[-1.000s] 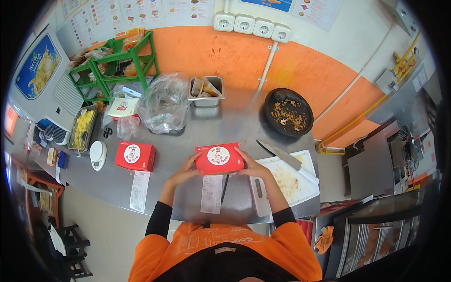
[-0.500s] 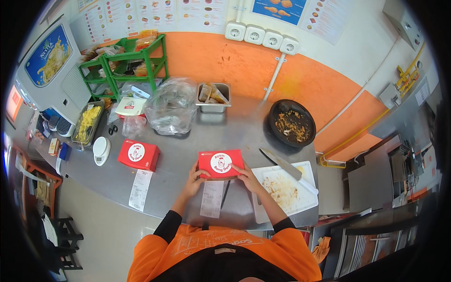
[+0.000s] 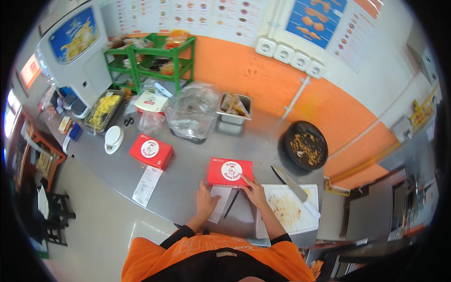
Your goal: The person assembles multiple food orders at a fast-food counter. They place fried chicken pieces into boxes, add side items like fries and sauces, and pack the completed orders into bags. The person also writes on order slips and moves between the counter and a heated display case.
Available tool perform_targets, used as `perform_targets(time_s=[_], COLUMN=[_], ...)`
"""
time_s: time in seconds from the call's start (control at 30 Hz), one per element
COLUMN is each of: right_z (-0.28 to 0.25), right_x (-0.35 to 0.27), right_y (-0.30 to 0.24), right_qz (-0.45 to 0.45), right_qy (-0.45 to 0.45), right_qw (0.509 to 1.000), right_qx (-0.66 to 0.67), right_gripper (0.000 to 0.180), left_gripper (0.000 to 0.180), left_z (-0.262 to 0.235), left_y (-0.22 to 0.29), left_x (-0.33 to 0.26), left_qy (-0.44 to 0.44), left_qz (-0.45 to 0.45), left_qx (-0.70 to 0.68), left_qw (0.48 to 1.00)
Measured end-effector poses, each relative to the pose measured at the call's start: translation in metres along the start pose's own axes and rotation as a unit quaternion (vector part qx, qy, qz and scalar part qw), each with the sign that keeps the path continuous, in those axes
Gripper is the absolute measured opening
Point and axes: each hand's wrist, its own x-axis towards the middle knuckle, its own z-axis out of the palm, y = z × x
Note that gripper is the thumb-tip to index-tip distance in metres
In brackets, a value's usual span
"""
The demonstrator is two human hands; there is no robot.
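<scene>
A closed red cardboard food box (image 3: 217, 172) with a round white sticker sits on the steel table in front of me. My right hand (image 3: 255, 193) grips its near right corner, one finger on the lid by the sticker. Just off the near left corner, my left hand (image 3: 205, 203) is open, its thumb spread over the edge of a paper receipt (image 3: 219, 207). The upper end of that receipt lies at the box's front edge. Between my hands, a dark pen-like stick (image 3: 231, 203) rests on the table.
Another red box (image 3: 159, 157) stands left with its receipt (image 3: 147, 186). To the right are a white cutting board (image 3: 286, 226), a white-handled knife (image 3: 298, 191) and a dark stone mortar (image 3: 287, 157). Behind are a metal container (image 3: 230, 118), a plastic bag (image 3: 192, 110) and a white scale (image 3: 113, 137).
My left hand has let go of the box and dropped toward the receipt. My right hand stays on the box. The whole view has shifted and tilted slightly.
</scene>
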Motion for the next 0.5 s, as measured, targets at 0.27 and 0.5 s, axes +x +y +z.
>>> perform_targets(time_s=[0.27, 0.5], right_z=[0.02, 0.027], right_x=[0.006, 0.003], right_y=[0.006, -0.087], right_qz=[-0.064, -0.104], right_qy=[0.012, -0.039], right_qw=[0.996, 0.991], right_qx=[0.055, 0.074], right_gripper=[0.047, 0.049], left_gripper=[0.061, 0.037], left_z=[-0.005, -0.098], left_y=[-0.061, -0.057], left_x=[0.047, 0.017], left_qy=[-0.085, -0.206], left_qz=[-0.106, -0.303], left_qx=[-0.063, -0.553], left_qw=[0.989, 0.748])
